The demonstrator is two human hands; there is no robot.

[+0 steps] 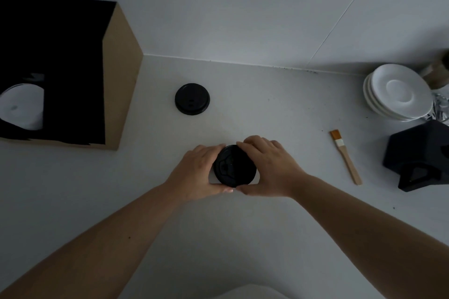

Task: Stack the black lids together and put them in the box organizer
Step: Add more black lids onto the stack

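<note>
Here, a person's left hand [196,172] and right hand [269,167] curl around a black lid [234,166] on the white counter [279,109], fingers and thumbs pressed to its rim; a second black lid [192,99] lies beyond it, apart; left of that lid stands the box organizer [121,75] (dark inside, a white round item [21,107] showing through its cutout).
</note>
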